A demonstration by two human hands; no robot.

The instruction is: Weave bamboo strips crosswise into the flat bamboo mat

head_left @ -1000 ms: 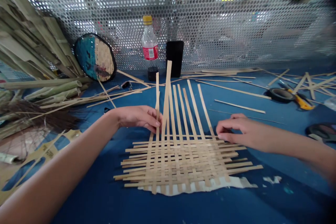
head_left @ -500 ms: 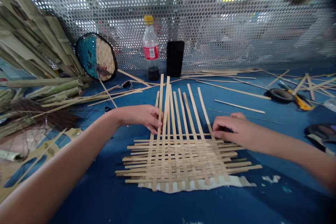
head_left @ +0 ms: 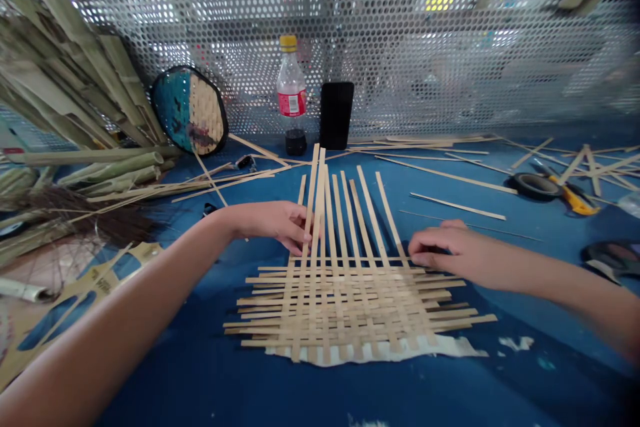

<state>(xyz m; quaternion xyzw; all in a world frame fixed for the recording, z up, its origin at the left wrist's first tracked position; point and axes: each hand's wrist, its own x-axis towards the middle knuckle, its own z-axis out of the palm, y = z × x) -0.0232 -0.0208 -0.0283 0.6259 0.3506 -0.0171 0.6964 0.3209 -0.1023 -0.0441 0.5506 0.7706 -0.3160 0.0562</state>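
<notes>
On the blue table lies a woven mat of flat bamboo strips [head_left: 360,303], its lower edge on a strip of white tape [head_left: 413,347]. Long upright strips fan out from its far side, and cross strips stick out left and right. My left hand [head_left: 287,223] has its fingers closed around an upright bamboo strip [head_left: 311,200] near the left of the fan, beside the last cross strip. At the other side, my right hand [head_left: 440,245] is pinched by the right end of that thin cross strip [head_left: 370,259]; its fingertips partly hide the end.
A cola bottle [head_left: 292,103] and a black phone [head_left: 336,116] stand by the perforated metal screen [head_left: 425,67]. Bamboo poles [head_left: 75,73] and a round woven panel [head_left: 190,110] are at left. Loose strips [head_left: 445,173], black tape [head_left: 536,185] and a yellow-handled tool [head_left: 580,200] lie right.
The whole view has shifted slightly. My left hand has tipped the upright strip a little to the right. My right hand has moved slightly right, still near the cross strip's end.
</notes>
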